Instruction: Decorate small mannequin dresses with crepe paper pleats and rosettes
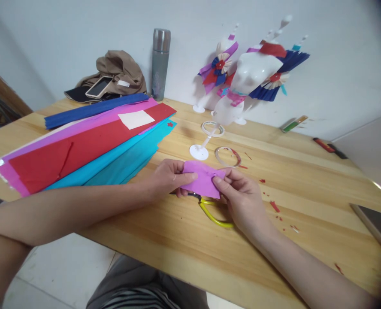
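Observation:
A small piece of purple crepe paper (201,182) is stretched between my two hands, just above the wooden table (164,231). My left hand (168,178) pinches its left edge, thumb on top. At the right edge, my right hand (242,191) grips it between thumb and fingers. Below the paper lie scissors with yellow handles (214,220), their blades partly hidden by my left hand. Past the paper stands a small white mannequin (227,109) on a round base (198,152), with a pink and blue band round its waist.
Crepe paper sheets in red (90,152), blue (97,110) and turquoise (126,161) lie at left. Two tape rolls (228,157) sit near the mannequin. Behind are decorated mannequins (221,64), a thermos (160,64) and a phone (99,86). Red scraps (274,206) litter the right side.

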Tool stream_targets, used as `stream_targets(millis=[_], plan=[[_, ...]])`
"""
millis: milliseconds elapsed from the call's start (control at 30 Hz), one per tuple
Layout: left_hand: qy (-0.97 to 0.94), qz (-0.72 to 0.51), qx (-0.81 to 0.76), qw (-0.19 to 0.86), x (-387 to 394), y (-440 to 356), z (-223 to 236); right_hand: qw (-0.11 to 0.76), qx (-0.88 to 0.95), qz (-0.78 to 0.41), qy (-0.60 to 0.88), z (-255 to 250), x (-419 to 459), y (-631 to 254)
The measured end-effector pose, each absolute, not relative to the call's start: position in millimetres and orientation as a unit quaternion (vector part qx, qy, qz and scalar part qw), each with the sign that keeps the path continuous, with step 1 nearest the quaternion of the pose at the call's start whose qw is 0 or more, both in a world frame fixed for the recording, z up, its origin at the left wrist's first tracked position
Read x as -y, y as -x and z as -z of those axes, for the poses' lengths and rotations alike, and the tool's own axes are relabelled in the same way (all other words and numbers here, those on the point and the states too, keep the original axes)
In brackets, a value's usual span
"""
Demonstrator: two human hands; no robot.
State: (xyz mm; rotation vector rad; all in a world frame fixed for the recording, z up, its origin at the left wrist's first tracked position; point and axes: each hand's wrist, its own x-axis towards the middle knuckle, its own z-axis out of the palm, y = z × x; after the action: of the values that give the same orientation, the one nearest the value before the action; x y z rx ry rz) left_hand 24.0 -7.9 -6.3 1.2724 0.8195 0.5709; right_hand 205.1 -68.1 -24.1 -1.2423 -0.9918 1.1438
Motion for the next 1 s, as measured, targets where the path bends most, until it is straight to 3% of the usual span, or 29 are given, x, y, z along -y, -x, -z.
stream_targets(millis=[133, 333, 567, 1000], plan=[[-0.562, -0.26, -0.367, 0.694, 7.9, -23.6, 8.1, 0.569, 0.428, -0.464, 0.528, 23.9, 68.2, -208.0], [-0.539, -0.305, -0.363, 0.696, 9.9, -24.1, 10.1, 0.619, 0.491, -0.335, 0.514, 27.9, 68.3, -218.0], [-0.479, -0.37, -0.35, 0.714, 11.7, -26.3, 18.3, 0.55, 0.517, -0.454, 0.473, 24.2, 74.5, -206.8], [-0.504, -0.297, -0.307, 0.751, 8.2, -21.4, 9.9, 0.491, 0.521, -0.515, 0.471, 31.4, 73.0, -213.8]])
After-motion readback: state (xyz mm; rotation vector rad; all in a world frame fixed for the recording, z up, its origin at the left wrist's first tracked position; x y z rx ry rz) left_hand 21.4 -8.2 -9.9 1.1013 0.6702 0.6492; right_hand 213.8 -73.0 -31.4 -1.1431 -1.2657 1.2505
